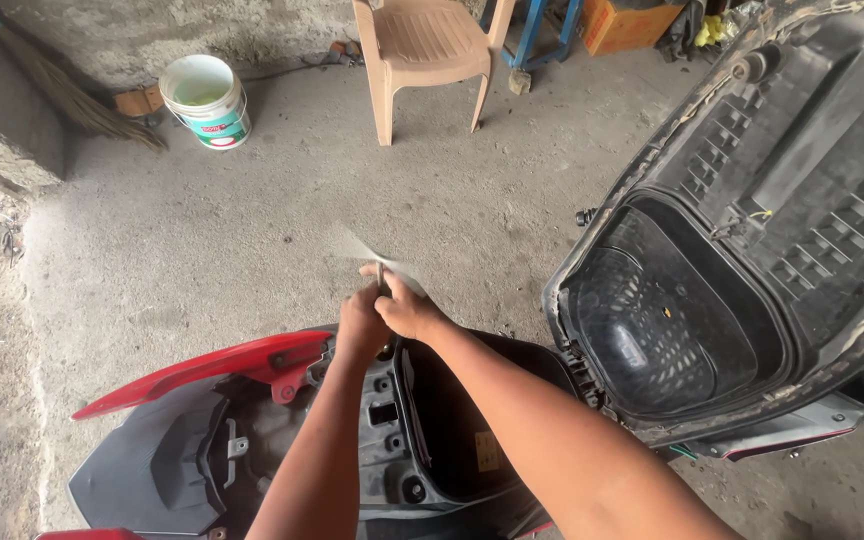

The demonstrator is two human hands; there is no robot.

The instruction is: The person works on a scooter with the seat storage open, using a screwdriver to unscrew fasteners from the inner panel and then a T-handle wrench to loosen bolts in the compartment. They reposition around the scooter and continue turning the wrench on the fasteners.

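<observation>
Both my hands meet above the rear of a red scooter [252, 362] whose seat [752, 230] is swung up to the right. My left hand [360, 322] and my right hand [408, 308] together grip a T-handle wrench [380, 268]; its crossbar is motion-blurred and its shaft points down into the frame near the black under-seat bin [442, 420]. The tool's tip is hidden behind my hands.
A black tail panel [152, 465] lies at the lower left. On the concrete floor stand a white bucket [207, 100], a tan plastic chair [427, 55] and a broom [62, 90]. A blue stand and an orange box [627, 25] sit at the back.
</observation>
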